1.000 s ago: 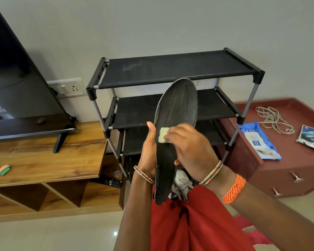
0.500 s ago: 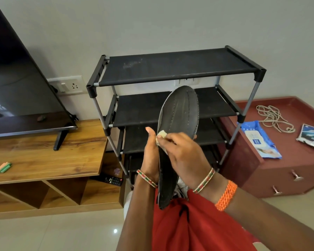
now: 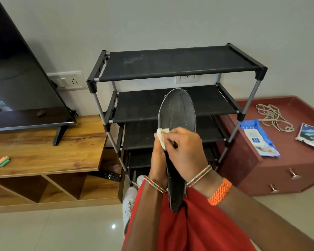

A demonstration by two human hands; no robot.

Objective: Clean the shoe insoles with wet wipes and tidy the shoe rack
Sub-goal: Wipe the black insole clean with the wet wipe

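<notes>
Change since earlier: right hand (image 3: 184, 149) has slid the wet wipe (image 3: 161, 137) from the insole's face to its left edge, and the insole (image 3: 177, 115) now sits lower against the shoe rack (image 3: 170, 64), its toe below the top shelf
Insole: dark, held upright before the rack, toe toward 12 o'clock, heel toward 6 o'clock over the red garment (image 3: 198, 229)
Left hand (image 3: 159, 163): grips the insole's lower half from the left, fingers wrapped behind it, thumb up along the edge
Right hand: fingers curled, pinching the small folded wipe against the insole's left edge at mid-length
Wipe: pale, folded over the rim, touching both the insole and the left thumb tip
Shoe rack: black fabric shelves on grey poles, standing against the wall at 12 o'clock
Wipes pack (image 3: 259, 138): blue, lying flat on the red-brown drawer unit (image 3: 288, 174) at 3 o'clock
Cord (image 3: 274, 116): pale, loosely coiled just behind the pack
Packet (image 3: 309, 135): dark printed sachet, at the unit's far right
White shoe (image 3: 128, 201): on the floor at 6 o'clock, beside the rack's foot, partly hidden by the left forearm
Wooden TV stand (image 3: 43, 151): at 9 o'clock, carrying the television (image 3: 16, 78)
Remote (image 3: 109, 176): black, on the stand's lower ledge near the rack
Green and orange item (image 3: 3, 161): on the stand's top, far left; I cannot tell what it is
</notes>
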